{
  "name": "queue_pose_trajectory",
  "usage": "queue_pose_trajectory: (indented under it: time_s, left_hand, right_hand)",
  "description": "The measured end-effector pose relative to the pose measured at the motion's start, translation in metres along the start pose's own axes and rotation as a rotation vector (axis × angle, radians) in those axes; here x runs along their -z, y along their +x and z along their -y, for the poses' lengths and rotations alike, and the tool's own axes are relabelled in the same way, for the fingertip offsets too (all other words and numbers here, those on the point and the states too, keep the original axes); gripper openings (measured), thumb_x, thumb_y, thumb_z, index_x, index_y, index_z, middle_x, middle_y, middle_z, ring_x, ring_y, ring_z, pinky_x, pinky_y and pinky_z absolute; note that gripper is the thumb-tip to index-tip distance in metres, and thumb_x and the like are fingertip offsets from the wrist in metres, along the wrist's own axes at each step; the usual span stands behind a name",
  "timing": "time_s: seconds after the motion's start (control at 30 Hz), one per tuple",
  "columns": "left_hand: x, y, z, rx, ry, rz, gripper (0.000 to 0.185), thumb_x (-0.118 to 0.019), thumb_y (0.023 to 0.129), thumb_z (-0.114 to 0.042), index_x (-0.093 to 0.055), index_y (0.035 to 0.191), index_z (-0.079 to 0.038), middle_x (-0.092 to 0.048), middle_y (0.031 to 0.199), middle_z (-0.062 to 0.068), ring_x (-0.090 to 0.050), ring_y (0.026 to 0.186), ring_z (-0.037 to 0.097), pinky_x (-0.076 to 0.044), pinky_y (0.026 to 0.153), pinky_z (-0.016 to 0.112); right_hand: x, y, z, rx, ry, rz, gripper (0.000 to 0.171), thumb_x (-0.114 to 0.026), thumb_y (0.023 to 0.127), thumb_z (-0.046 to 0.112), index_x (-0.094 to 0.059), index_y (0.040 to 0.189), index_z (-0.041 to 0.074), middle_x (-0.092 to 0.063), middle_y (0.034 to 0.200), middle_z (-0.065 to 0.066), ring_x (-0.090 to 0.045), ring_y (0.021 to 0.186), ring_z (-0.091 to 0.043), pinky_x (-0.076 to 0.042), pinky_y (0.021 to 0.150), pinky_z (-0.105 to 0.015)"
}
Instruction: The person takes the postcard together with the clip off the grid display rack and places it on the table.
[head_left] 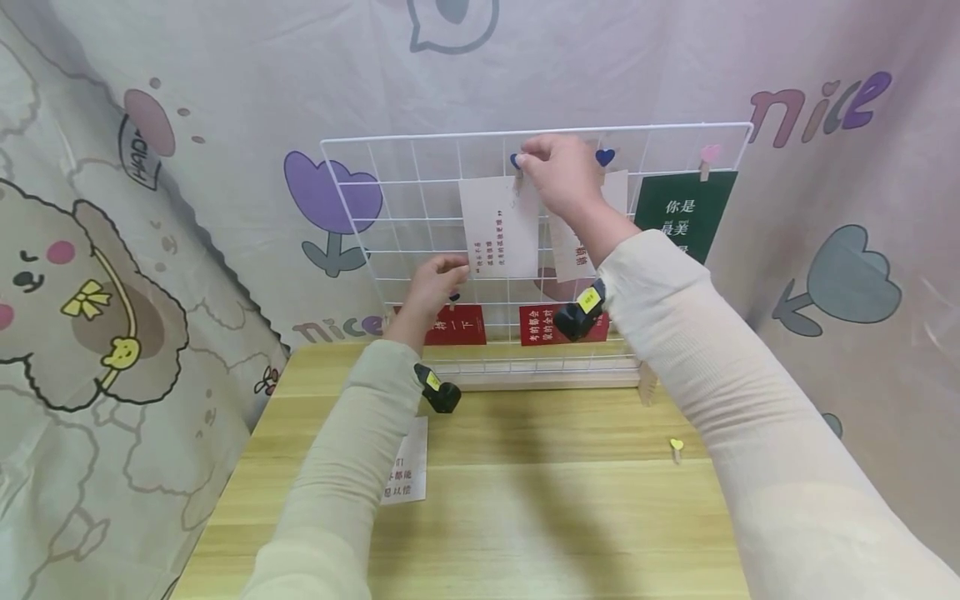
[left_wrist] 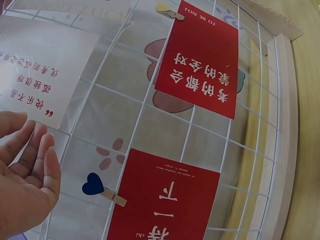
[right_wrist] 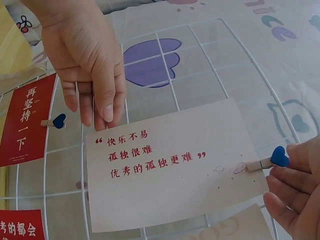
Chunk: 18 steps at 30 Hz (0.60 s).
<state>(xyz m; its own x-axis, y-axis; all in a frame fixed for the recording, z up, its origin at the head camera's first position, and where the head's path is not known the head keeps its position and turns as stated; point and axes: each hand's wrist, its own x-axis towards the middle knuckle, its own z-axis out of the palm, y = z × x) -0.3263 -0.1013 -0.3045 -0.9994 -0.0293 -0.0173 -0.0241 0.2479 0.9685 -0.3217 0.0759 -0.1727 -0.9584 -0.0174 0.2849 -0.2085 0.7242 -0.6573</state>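
Observation:
A white card with red writing [head_left: 501,227] [right_wrist: 175,165] [left_wrist: 40,75] hangs on the white wire grid [head_left: 390,208] [right_wrist: 165,65] [left_wrist: 145,105]. My right hand [head_left: 525,162] [right_wrist: 290,167] pinches a wooden clip with a blue heart [head_left: 516,160] [right_wrist: 280,156] at the card's top edge. The left hand [head_left: 453,268] [left_wrist: 35,145] [right_wrist: 100,107] has straight fingers, and their tips touch the card's lower left corner. It holds nothing.
On the grid also hang a green card [head_left: 684,212], a second white card [head_left: 573,254] and two red cards [head_left: 461,325] [head_left: 542,325]. A loose card [head_left: 405,471] and a yellow heart clip [head_left: 677,447] lie on the wooden table [head_left: 540,517]. Patterned cloth hangs behind.

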Motion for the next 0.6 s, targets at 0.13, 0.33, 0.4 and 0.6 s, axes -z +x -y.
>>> queue_pose_trajectory:
  time_s: [0.13,0.33,0.4,0.6]
  left_hand:
    - [-0.0006,-0.0005,0.0000,-0.002,-0.002,0.003,0.027,-0.052,0.086,-0.017,-0.054,0.111,-0.006,-0.052,0.110,0.008,-0.048,0.101,0.021,-0.039,0.087,0.032]
    - [-0.0011,0.0004,0.0008,0.023,0.003,0.008,0.028,-0.052,0.086,-0.018,-0.055,0.112,-0.008,-0.052,0.111,0.006,-0.047,0.104,0.024,-0.036,0.090,0.037]
    - [-0.0015,0.0004,0.0008,0.035,0.007,0.007,0.028,-0.053,0.086,-0.020,-0.055,0.112,-0.010,-0.052,0.112,0.005,-0.046,0.105,0.025,-0.035,0.090,0.039]
    - [-0.0030,0.0017,0.0026,0.047,0.002,0.002,0.026,-0.056,0.084,-0.024,-0.056,0.108,-0.012,-0.053,0.108,0.002,-0.047,0.102,0.021,-0.036,0.089,0.038]
  right_hand:
    - [-0.0010,0.0020,0.0019,0.005,-0.023,0.007,0.036,-0.042,0.091,0.030,-0.048,0.124,0.018,-0.047,0.124,0.005,-0.041,0.113,-0.008,-0.034,0.090,-0.023]
    - [-0.0006,0.0051,0.0044,-0.003,-0.023,0.026,0.034,-0.040,0.092,0.027,-0.049,0.123,0.018,-0.047,0.124,0.005,-0.040,0.113,-0.008,-0.036,0.088,-0.021]
    - [0.0004,0.0056,0.0054,-0.006,-0.043,0.035,0.033,-0.040,0.092,0.026,-0.049,0.123,0.019,-0.048,0.123,0.005,-0.041,0.112,-0.008,-0.037,0.087,-0.022]
    - [0.0061,0.0067,0.0095,-0.010,-0.104,0.074,0.032,-0.041,0.091,0.027,-0.052,0.121,0.021,-0.047,0.123,0.007,-0.042,0.110,-0.008,-0.039,0.082,-0.024]
